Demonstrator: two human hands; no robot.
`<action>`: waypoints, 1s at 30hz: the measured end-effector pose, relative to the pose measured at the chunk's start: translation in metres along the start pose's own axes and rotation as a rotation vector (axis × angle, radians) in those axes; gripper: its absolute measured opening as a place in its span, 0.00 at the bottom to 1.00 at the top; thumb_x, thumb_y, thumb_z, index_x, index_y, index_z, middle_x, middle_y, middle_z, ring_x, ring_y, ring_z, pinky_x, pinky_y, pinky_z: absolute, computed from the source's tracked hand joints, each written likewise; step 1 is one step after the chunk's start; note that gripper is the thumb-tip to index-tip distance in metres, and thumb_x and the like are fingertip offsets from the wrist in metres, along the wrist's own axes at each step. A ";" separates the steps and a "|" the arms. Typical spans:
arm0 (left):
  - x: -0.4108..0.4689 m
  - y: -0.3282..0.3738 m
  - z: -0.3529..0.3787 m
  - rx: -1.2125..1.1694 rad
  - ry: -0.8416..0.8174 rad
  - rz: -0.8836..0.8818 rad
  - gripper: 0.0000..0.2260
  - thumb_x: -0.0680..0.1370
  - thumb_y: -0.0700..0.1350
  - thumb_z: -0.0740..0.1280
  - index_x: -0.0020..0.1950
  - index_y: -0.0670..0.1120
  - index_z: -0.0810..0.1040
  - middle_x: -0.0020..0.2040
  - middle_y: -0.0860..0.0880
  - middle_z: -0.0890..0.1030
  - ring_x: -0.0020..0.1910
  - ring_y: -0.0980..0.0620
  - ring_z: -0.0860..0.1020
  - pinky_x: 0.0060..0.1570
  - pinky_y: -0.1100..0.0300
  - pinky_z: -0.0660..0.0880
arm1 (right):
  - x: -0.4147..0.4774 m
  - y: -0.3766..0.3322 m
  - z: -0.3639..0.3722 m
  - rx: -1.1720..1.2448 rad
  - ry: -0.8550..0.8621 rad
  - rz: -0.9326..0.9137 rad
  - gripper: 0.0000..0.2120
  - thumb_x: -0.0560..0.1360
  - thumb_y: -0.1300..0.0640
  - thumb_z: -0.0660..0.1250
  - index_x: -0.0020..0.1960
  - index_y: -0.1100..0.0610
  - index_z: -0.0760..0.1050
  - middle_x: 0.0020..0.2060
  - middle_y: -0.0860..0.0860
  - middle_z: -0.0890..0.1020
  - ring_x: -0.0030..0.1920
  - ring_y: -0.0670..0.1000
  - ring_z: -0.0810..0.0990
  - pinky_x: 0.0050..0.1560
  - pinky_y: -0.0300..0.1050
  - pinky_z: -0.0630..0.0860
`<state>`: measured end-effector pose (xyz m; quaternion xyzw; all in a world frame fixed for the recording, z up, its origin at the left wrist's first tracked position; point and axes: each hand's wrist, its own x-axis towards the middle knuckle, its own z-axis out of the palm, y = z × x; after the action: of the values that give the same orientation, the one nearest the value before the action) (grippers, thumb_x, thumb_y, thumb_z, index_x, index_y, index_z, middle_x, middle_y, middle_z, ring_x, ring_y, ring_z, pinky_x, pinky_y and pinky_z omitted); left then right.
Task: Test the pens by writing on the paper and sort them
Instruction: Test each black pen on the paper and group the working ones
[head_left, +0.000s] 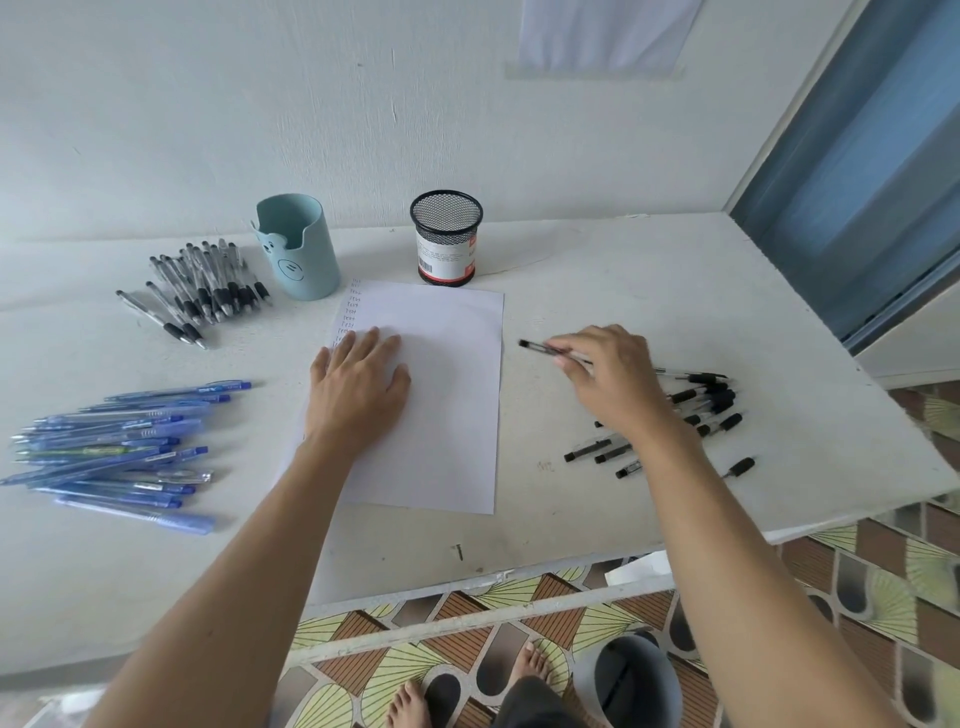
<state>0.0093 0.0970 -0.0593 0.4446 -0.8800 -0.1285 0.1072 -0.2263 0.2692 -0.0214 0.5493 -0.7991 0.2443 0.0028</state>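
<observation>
A left hand (358, 387) is pressed flat, fingers straight, on the left half of a white sheet of paper (447, 415), while a black-capped pen (537, 348) is pinched in the curled fingers of the right hand (610, 379), just right of the sheet's edge. A column of small handwritten words is seen down the paper's left margin, beside the left fingertips. A loose heap of black-capped pens (701, 397) is spread on the white table (675, 291) under and behind the right wrist. A pile of blue pens (114, 452) is laid at the left edge, and a cluster of clear pens with black grips (208, 286) is gathered at the back left. Beyond the paper, a pale blue holder (304, 254) and a black mesh cup (447, 239) are stood upright near the wall.
</observation>
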 end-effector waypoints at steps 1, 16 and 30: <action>0.000 -0.001 0.000 -0.014 0.001 0.002 0.20 0.84 0.51 0.56 0.76 0.52 0.68 0.79 0.51 0.63 0.79 0.48 0.55 0.77 0.48 0.46 | 0.006 -0.016 0.003 0.046 0.041 -0.042 0.11 0.77 0.57 0.69 0.59 0.53 0.82 0.47 0.49 0.84 0.48 0.54 0.79 0.51 0.49 0.70; -0.006 -0.008 -0.006 -0.528 0.192 -0.174 0.10 0.80 0.46 0.65 0.60 0.47 0.74 0.37 0.54 0.77 0.42 0.44 0.76 0.44 0.54 0.67 | 0.033 -0.111 0.076 0.406 -0.278 0.299 0.14 0.76 0.49 0.72 0.57 0.56 0.82 0.50 0.50 0.85 0.51 0.50 0.81 0.51 0.41 0.75; 0.011 0.012 -0.038 -0.412 -0.205 -0.435 0.18 0.79 0.54 0.59 0.41 0.42 0.78 0.44 0.41 0.79 0.49 0.39 0.77 0.50 0.51 0.71 | 0.014 -0.073 0.087 -0.137 -0.264 0.168 0.26 0.83 0.45 0.49 0.80 0.48 0.52 0.81 0.51 0.51 0.80 0.57 0.45 0.77 0.59 0.44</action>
<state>0.0050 0.0899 -0.0185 0.5762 -0.7258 -0.3682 0.0756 -0.1450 0.2022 -0.0658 0.5066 -0.8503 0.1141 -0.0852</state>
